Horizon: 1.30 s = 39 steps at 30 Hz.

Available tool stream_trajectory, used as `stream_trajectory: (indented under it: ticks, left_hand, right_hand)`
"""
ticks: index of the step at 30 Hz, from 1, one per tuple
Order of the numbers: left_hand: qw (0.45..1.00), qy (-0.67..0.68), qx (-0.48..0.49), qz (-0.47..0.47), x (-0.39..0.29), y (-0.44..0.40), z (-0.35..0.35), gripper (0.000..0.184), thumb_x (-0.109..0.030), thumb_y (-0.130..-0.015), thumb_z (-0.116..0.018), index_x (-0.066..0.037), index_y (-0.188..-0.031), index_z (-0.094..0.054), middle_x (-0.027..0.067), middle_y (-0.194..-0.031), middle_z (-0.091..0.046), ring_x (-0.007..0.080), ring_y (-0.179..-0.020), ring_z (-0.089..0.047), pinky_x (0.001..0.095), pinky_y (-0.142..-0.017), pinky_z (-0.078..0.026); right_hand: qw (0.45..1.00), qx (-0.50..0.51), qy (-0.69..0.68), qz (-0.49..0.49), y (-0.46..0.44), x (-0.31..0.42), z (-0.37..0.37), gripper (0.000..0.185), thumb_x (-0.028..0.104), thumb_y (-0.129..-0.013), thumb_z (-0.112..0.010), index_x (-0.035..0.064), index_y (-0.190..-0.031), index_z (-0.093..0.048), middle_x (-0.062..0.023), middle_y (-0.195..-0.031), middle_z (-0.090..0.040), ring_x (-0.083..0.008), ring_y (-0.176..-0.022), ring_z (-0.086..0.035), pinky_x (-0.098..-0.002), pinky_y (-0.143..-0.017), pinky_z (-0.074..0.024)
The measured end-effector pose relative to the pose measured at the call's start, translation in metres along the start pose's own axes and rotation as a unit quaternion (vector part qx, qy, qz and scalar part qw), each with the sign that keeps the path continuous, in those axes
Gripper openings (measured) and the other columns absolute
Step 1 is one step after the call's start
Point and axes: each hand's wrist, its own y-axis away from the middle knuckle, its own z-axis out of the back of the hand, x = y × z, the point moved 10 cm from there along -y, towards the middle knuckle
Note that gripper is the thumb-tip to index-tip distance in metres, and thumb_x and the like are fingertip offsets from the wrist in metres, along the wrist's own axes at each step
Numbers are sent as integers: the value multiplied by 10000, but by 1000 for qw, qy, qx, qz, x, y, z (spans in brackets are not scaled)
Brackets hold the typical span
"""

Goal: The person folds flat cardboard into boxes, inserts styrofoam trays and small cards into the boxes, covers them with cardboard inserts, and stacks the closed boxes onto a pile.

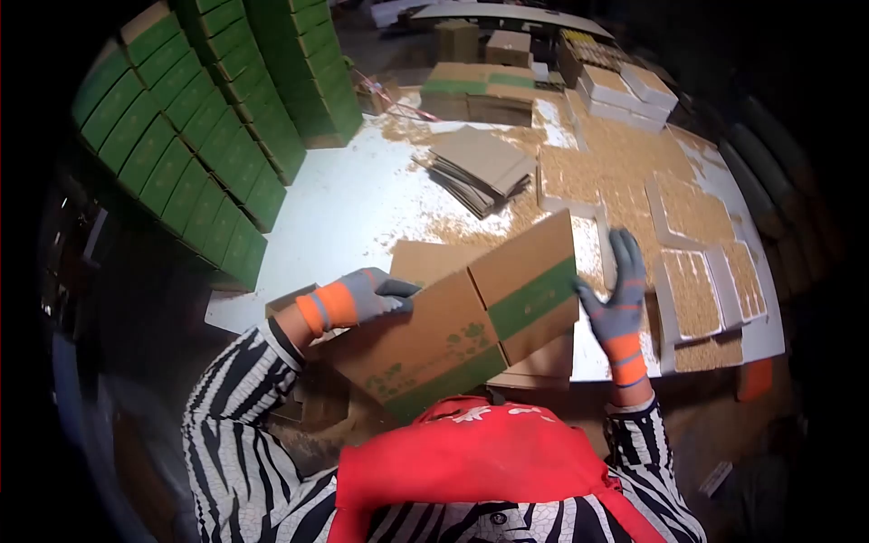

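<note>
A brown cardboard box [421,339] with green bands and a green leafy print is held tilted in front of my chest, one flap rising at the upper right. My left hand [367,297], in a grey and orange glove, grips the box by its upper left edge. At the right end of the flap is my right hand [620,291], gloved alike, its fingers stretched upward and apart. Its thumb lies at the flap's edge; whether it touches, I cannot tell. Another piece of brown cardboard [430,260] shows behind the box.
Tall stacks of green boxes [167,136] stand at the left. On the white table [317,204] lie a pile of flat cardboard pieces [480,167] and scattered sawdust-like bits. White trays [692,294] filled with tan crumbs sit at the right, and a closed carton [475,95] stands farther back.
</note>
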Motion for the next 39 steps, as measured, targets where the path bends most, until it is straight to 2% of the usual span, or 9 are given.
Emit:
stream_trajectory:
  ticks: [4, 9, 21, 23, 25, 31, 35, 37, 39]
  left_hand:
    - [978, -137, -81, -131, -60, 27, 4, 342, -194, -841, -620, -33, -1143, -618, 150, -1020, -669, 245, -906, -647, 326, -824, -493]
    - [925, -331, -124, -137, -136, 53, 22, 323, -226, -829, -612, -73, -1113, -597, 161, -934, -647, 324, -854, -622, 384, -763, -495]
    - [999, -17, -6, -48, -29, -15, 22, 497, -451, -856, -614, -109, -1218, -607, 83, -1138, -647, 193, -1039, -582, 332, -892, -447]
    - [986, -75, -116, -91, -43, -14, 52, 438, -337, -853, -593, -73, -1200, -552, 116, -972, -660, 211, -913, -607, 353, -823, -471]
    - [961, -51, -259, -78, -61, 16, 88, 416, -269, -844, -604, -39, -1165, -477, 110, -842, -632, 215, -761, -608, 351, -719, -487]
    - [903, 2, -428, -44, -18, 37, 103, 332, -185, -749, -658, -41, -980, -469, 114, -720, -559, 238, -648, -566, 344, -638, -475]
    - [919, -213, -280, -179, -61, -6, 10, 284, -281, -771, -644, -70, -927, -535, 164, -812, -626, 347, -778, -621, 406, -690, -493]
    - [894, -349, -172, -222, -44, -45, -35, 431, -492, -825, -614, -66, -825, -551, 100, -732, -620, 318, -699, -617, 402, -635, -487]
    - [982, 168, 79, 16, 2, -47, -31, 637, -690, -834, -476, -69, -739, -581, 40, -697, -611, 263, -667, -612, 381, -614, -485]
  right_hand:
    - [960, 191, 17, 203, -28, 123, -59, 821, 462, -694, -733, 139, -1377, -414, -127, -1383, -421, -383, -1319, -305, -545, -1099, -193]
    - [955, 114, 23, 273, -52, 147, -28, 587, 398, -661, -763, 142, -1161, -592, -69, -1056, -564, -292, -1052, -507, -561, -1080, -223]
    - [948, 163, 116, 248, 20, 96, -58, 760, 390, -719, -703, 105, -1371, -436, -201, -1456, -322, -479, -1348, -218, -583, -1106, -141]
    - [938, 161, 89, 293, 51, 85, -45, 761, 356, -700, -716, 73, -1353, -445, -206, -1422, -365, -486, -1341, -235, -580, -1102, -158]
    - [972, 116, -32, 203, 47, 104, 3, 322, 246, -712, -794, 113, -947, -619, -97, -1181, -592, -402, -1249, -433, -525, -1066, -306]
    - [959, 173, -129, 182, 30, 107, 31, 297, 112, -650, -806, 75, -748, -528, -128, -1114, -601, -397, -1178, -484, -497, -977, -399]
    - [897, 365, -158, 194, 22, 162, -16, 222, 111, -734, -705, 8, -908, -612, -181, -1188, -578, -383, -1221, -467, -427, -950, -438]
    - [753, 572, -318, 60, 57, 143, -86, 360, 92, -834, -615, 14, -1183, -571, -154, -1277, -548, -262, -1248, -467, -355, -989, -410]
    - [776, 536, -320, -88, 54, 97, -117, 422, 91, -844, -621, 19, -1250, -529, -132, -1296, -536, -232, -1237, -473, -343, -1001, -397]
